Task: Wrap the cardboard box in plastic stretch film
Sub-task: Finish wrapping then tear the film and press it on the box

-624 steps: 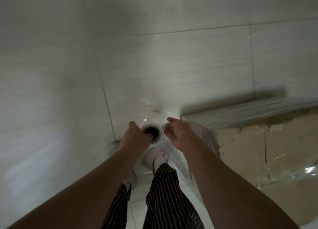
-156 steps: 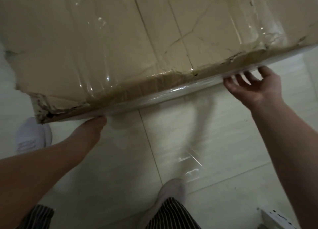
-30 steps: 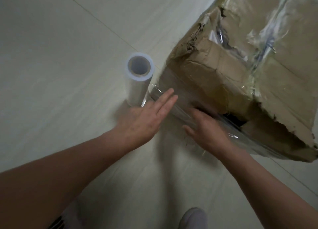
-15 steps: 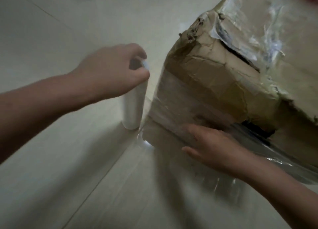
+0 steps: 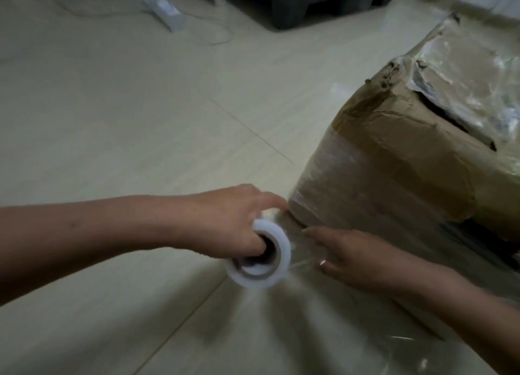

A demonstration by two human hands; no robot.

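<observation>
A battered cardboard box (image 5: pixel 408 160) stands on the tiled floor at the right, its lower part wound in clear film and its torn top covered in crinkled plastic. My left hand (image 5: pixel 225 219) grips the white stretch film roll (image 5: pixel 260 257) at its top end, thumb inside the dark core, just left of the box's near corner. A sheet of clear film (image 5: pixel 304 256) runs from the roll to the box. My right hand (image 5: pixel 351 257) lies flat on the filmed lower face of the box, fingers straight and pointing toward the roll.
A dark plastic pallet (image 5: pixel 309 0) lies on the floor at the top centre. A white object (image 5: pixel 166 8) with a thin cable lies at the top left. Loose film (image 5: pixel 408 346) trails over the floor at the lower right. Pale floor tiles (image 5: pixel 126 107) stretch to the left.
My left hand has carried the roll down and toward me, tipping its open end to face the camera. My right hand stays pressed on the box's lower face.
</observation>
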